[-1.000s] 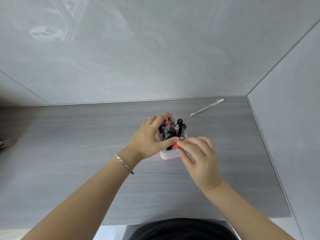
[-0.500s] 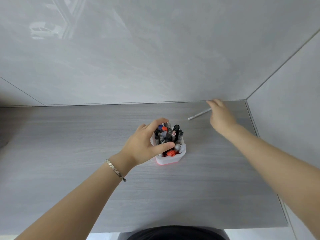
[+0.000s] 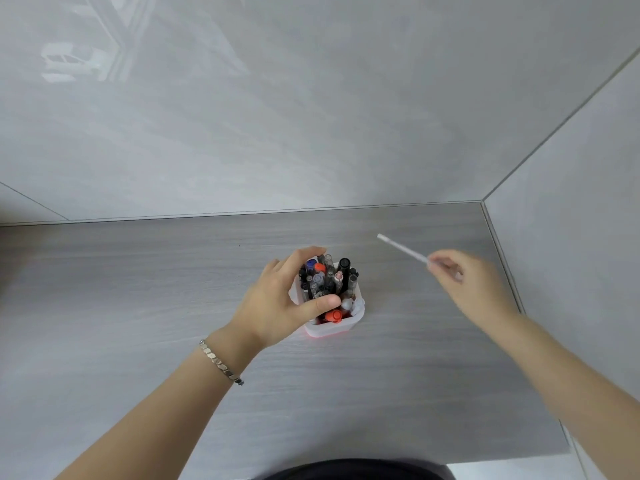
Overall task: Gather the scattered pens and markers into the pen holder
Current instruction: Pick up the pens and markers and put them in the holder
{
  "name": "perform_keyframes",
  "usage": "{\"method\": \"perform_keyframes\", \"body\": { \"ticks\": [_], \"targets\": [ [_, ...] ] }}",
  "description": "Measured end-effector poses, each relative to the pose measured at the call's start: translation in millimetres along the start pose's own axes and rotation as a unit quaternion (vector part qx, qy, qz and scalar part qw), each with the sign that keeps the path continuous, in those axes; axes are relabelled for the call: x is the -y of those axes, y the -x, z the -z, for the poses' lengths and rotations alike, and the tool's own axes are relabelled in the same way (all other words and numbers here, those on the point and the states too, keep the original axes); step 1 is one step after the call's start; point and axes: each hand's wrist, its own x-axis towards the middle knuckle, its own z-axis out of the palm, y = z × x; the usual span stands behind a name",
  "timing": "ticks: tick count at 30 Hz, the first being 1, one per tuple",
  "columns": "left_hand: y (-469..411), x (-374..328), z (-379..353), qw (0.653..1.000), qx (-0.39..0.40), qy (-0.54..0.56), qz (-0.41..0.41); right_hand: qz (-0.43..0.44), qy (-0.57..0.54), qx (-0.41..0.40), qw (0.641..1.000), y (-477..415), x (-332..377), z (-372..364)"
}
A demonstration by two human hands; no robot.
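Right hand [image 3: 465, 284] motion-blurred, fingertip detail hard to make out; fingers look pinched on one end of the white pen [image 3: 403, 250], rest of it sticking up-left past the fingertips, above the grey desk [image 3: 138, 306]. No readable writing anywhere. Left hand [image 3: 277, 304] curled around the pen holder [image 3: 332, 327], thumb and fingers spread across the packed pens [image 3: 329, 282], hiding the holder's left wall. Bracelet [image 3: 221, 362] on left wrist.

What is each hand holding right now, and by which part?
The right hand pinches the white pen by its near end. The left hand grips the pen holder around its top.
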Motion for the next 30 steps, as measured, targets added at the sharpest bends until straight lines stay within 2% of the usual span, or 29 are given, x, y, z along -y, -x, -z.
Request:
{"method": "perform_keyframes", "body": {
  "ticks": [2,4,7,11,19,23,28,30],
  "targets": [
    [2,-1,-1,1.0,0.001,0.012,0.005,-0.007,-0.07,-0.025,0.997,36,16,21],
    [2,-1,-2,1.0,0.003,0.018,0.007,-0.003,-0.092,-0.039,0.995,64,32,41],
    [1,0,-3,1.0,0.002,0.025,0.009,0.059,-0.053,-0.036,0.996,89,54,55],
    [2,1,-5,0.999,0.002,0.032,0.005,0.153,-0.022,0.014,0.988,103,78,49],
    [3,0,-5,1.0,-0.003,0.025,-0.001,0.222,-0.017,0.006,0.975,85,105,32],
    [4,0,-7,1.0,-0.007,0.03,0.001,0.213,-0.038,-0.003,0.976,79,107,21],
    [5,1,-9,0.999,-0.012,0.032,0.003,0.177,-0.193,-0.051,0.964,81,108,-5],
    [6,1,-10,0.999,-0.01,0.033,0.004,0.181,-0.178,-0.078,0.964,78,104,-16]
  ]
}}
